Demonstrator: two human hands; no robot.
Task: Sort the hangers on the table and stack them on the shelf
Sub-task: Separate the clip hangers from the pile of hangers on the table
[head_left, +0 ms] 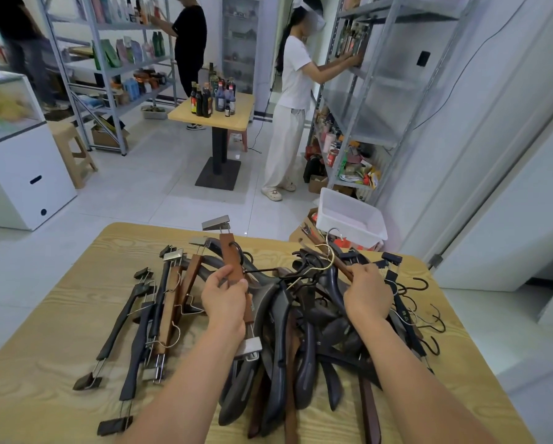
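Left grip point(225, 302) clamps clip hanger point(232, 257), right grip point(368, 296) wooden hanger point(344, 267); white tub point(345, 230) beyond.

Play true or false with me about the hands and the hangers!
1. The left hand grips a brown hanger. True.
2. The right hand is flat and touches nothing. False: its fingers curl round a thin hanger in the pile.
3. The bin sits on the table among the hangers. False: it stands past the table's far edge.
4. Bottles stand on a small table farther back. True.
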